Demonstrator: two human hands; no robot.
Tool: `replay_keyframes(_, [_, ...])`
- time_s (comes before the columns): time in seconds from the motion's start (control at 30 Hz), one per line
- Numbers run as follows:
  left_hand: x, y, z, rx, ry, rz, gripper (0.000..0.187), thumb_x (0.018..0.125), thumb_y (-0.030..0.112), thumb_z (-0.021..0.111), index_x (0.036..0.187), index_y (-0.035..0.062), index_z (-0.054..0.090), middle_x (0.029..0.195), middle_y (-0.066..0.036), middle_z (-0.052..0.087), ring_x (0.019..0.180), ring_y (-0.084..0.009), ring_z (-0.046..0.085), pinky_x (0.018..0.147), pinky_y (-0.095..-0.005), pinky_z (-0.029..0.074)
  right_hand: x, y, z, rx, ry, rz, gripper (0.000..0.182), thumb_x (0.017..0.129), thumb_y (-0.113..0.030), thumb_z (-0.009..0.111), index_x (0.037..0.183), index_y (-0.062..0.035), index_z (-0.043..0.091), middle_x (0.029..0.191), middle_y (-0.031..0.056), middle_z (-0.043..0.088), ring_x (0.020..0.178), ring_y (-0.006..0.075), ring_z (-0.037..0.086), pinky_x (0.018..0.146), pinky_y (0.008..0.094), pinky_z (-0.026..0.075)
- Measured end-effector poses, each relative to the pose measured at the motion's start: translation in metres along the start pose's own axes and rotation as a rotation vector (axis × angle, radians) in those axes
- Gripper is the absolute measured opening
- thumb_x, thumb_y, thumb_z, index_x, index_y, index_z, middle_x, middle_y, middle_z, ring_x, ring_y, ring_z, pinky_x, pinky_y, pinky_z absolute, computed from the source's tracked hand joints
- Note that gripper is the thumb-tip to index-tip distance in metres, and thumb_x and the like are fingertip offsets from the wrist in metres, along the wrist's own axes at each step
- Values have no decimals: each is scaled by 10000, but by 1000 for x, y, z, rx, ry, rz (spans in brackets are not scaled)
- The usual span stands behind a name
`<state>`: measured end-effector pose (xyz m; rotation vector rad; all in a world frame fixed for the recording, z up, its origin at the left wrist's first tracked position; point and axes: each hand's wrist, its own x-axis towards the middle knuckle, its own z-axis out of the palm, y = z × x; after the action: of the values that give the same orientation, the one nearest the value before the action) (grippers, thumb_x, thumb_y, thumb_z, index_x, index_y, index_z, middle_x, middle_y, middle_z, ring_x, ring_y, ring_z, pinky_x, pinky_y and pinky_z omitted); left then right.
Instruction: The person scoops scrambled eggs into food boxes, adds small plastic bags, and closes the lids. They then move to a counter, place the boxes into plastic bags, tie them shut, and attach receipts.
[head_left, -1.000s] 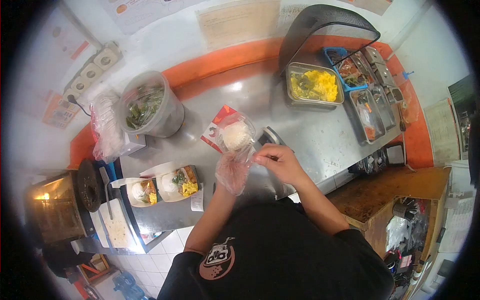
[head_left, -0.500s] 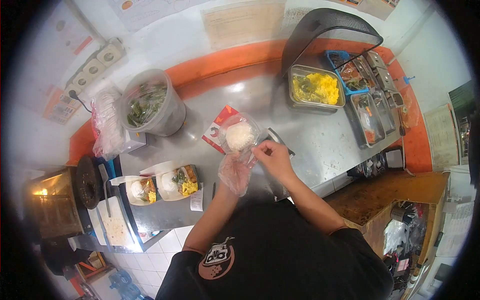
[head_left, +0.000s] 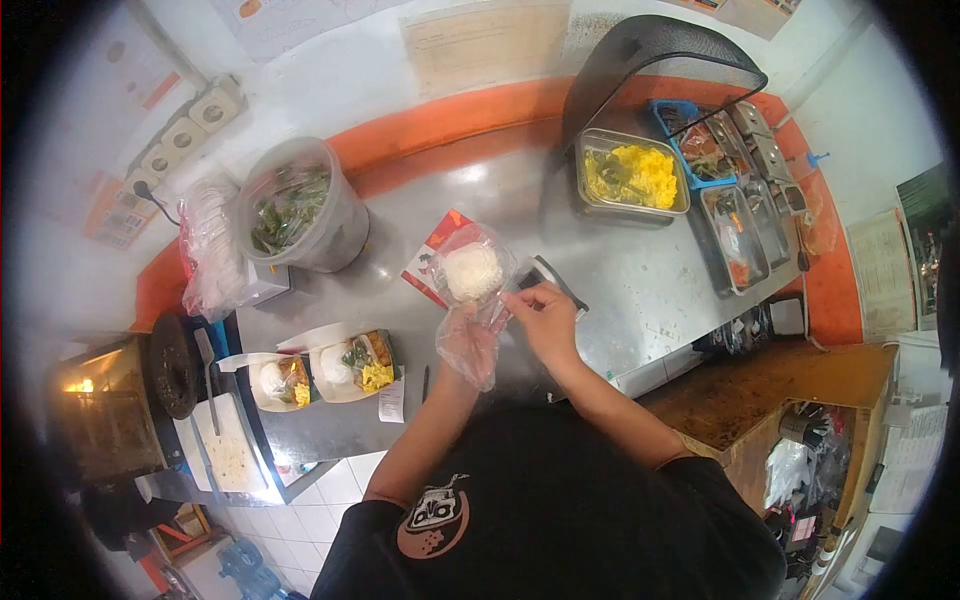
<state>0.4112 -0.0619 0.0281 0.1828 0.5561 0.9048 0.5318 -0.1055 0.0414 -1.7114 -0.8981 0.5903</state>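
A round white mound of rice (head_left: 472, 272) lies in a clear plastic bag (head_left: 505, 262), in front of me on the steel counter. My left hand (head_left: 470, 342), in a loose clear plastic glove, grips the near side of this bag. To its right, bare thumb and fingers of my right hand (head_left: 545, 318) pinch the bag's edge. A red and white printed paper (head_left: 425, 268) sticks out from under the rice. Two open food boxes, a left box (head_left: 283, 382) and a right box (head_left: 352, 366), hold rice, greens and yellow egg.
A tub of leaves (head_left: 300, 210) stands at the back left beside wrapped white containers (head_left: 212, 250). Back right are a tray of yellow egg (head_left: 635, 178), a black mesh cover (head_left: 670, 50) and several food containers. A black flat object (head_left: 555, 285) lies behind my right hand.
The bag of rice has shifted slightly left and toward me. My right hand's fingers have drawn closer together at the bag's edge. My left hand has barely moved.
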Motion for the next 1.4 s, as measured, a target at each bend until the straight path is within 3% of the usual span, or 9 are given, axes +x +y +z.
replay_keyframes(0.1, [1, -1, -2, 34, -6, 39, 481, 834, 130, 550, 1290, 36, 427, 1232, -110, 562, 1146, -248, 535, 988, -433, 419, 0, 4, 6, 103, -33, 92, 169, 766, -147, 744, 780, 15, 696, 652, 32, 548, 606, 124, 503, 536, 264, 389])
replay_keyframes(0.27, [3, -2, -9, 40, -28, 70, 490, 821, 131, 558, 1280, 14, 434, 1222, -109, 569, 1141, -257, 539, 1003, -415, 406, 4, 1, -2, 647, -236, 707, 96, 830, -107, 684, 881, -32, 656, 748, -15, 601, 642, 65, 499, 528, 207, 375])
replay_keyframes(0.47, [7, -8, -21, 94, -62, 73, 469, 819, 135, 556, 1260, 15, 450, 1204, -110, 572, 1111, -247, 548, 965, -401, 413, 4, -1, 2, 927, -149, 813, 156, 839, -106, 681, 974, -75, 611, 874, -2, 641, 716, 69, 558, 527, 191, 412])
replay_keyframes(0.6, [2, -8, -11, 121, -4, 88, 461, 822, 132, 550, 1259, 19, 452, 1181, -104, 580, 1073, -239, 565, 913, -383, 441, 0, -5, 6, 891, -131, 776, 181, 828, -125, 695, 969, -56, 606, 832, 6, 621, 749, 94, 582, 617, 228, 473])
replay_keyframes(0.9, [44, 6, -31, 165, 169, 154, 454, 874, 147, 509, 1310, 72, 407, 1178, -79, 578, 1041, -219, 581, 858, -360, 466, 21, 11, 13, 937, -154, 769, 429, 879, -137, 619, 1250, 30, 481, 1058, 119, 624, 902, 182, 619, 746, 297, 516])
replay_keyframes(1.0, [78, 14, -68, 130, 229, 99, 427, 922, 172, 476, 1331, 89, 387, 1210, -73, 557, 1066, -223, 570, 851, -364, 471, 27, 57, 21, 669, -207, 688, 434, 874, -153, 611, 1255, 10, 483, 1184, 138, 596, 926, 218, 625, 789, 328, 505])
replay_keyframes(1.1, [91, 22, -78, 191, 296, 50, 393, 958, 194, 450, 1331, 84, 387, 1243, -78, 521, 1106, -234, 547, 846, -355, 475, 15, 130, 40, 48, -335, 374, 505, 843, -149, 626, 1281, 38, 460, 1161, 154, 606, 931, 223, 630, 794, 320, 503])
replay_keyframes(1.17, [81, 26, -60, 339, 394, 39, 365, 965, 197, 456, 1300, 62, 404, 1242, -84, 504, 1105, -235, 540, 840, -339, 482, 3, 159, 53, -575, -46, -209, 512, 805, -152, 658, 1241, 56, 487, 1094, 168, 632, 867, 224, 640, 751, 316, 502])
replay_keyframes(1.4, [93, 35, -84, 258, 308, 72, 376, 954, 201, 483, 1280, 28, 408, 1209, -99, 504, 1111, -253, 531, 892, -374, 475, 23, 166, 73, -34, -222, 400, 311, 798, -143, 676, 1047, 28, 604, 907, 136, 669, 759, 213, 633, 705, 313, 485])
